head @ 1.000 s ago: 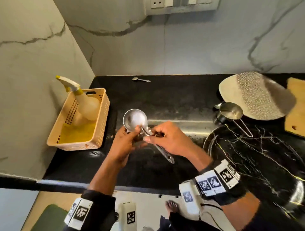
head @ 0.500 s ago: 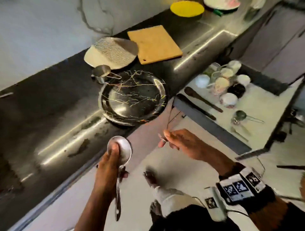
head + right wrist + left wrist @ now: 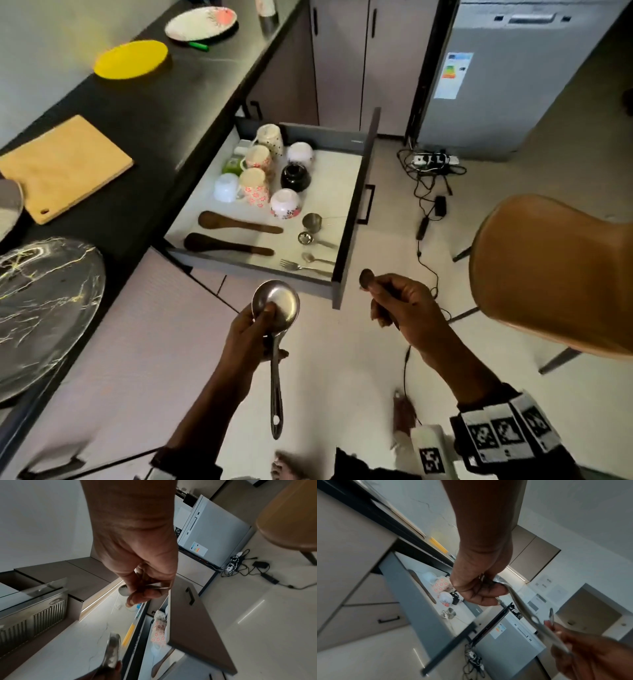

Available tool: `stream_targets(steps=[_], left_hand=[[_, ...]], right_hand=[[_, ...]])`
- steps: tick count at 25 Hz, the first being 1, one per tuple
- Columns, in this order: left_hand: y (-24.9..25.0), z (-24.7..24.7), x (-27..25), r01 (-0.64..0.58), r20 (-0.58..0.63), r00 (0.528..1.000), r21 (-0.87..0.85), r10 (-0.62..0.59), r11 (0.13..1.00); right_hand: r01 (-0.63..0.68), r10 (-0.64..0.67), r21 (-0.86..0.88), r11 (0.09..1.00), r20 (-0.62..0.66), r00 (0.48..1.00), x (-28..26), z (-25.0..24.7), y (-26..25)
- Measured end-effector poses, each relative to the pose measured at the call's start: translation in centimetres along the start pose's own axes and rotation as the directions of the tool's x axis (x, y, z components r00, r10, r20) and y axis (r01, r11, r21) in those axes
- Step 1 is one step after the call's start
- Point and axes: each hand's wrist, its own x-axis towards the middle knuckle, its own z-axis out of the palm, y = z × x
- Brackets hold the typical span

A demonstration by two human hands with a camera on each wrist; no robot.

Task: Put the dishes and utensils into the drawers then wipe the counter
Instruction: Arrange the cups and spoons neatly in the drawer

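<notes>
My left hand [image 3: 265, 330] grips a steel ladle [image 3: 276, 304] at the neck, thumb on the bowl, with the handle hanging down. In the left wrist view the left hand [image 3: 481, 589] is curled round the ladle handle [image 3: 523, 612]. My right hand [image 3: 399, 303] pinches a small spoon [image 3: 367, 278] and hovers off the near corner of the open drawer [image 3: 358, 192]. The right wrist view shows the right hand [image 3: 145, 586] holding the spoon [image 3: 123, 591]. Several cups, two wooden spatulas [image 3: 236, 224], measuring cups, a fork and a spoon lie in the drawer.
On the black counter [image 3: 164, 113] sit a marbled black plate [image 3: 41, 308], a wooden board [image 3: 65, 164], a yellow plate [image 3: 132, 58] and a floral plate [image 3: 202, 22]. A brown chair [image 3: 555, 274] stands close on my right. Cables [image 3: 431, 171] lie by the dishwasher [image 3: 496, 75].
The view has swung right from the counter corner to the open drawer. My hands parted: the left kept the ladle, the right took the small spoon, and both came over the floor beside the drawer.
</notes>
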Motion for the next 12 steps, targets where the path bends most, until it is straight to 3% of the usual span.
stream_targets(steps=[6,8,12], left_hand=[[5.7,12.6,5.0,-0.030,0.031,0.999,-0.098,0.033,0.995],[7.2,13.5,7.2,-0.057,0.017,0.998,-0.121,0.060,0.991],[8.3,12.0,12.8,-0.055,-0.126,0.992,-0.206,0.029,0.977]], right_hand=[[-0.068,0.068,0.016,0.998,-0.016,0.998,4.9,-11.7,-3.3],[-0.075,0.074,0.023,0.997,0.028,0.997,8.0,-13.1,-4.3],[-0.061,0.071,-0.129,0.990,0.077,0.994,15.5,-12.7,-4.4]])
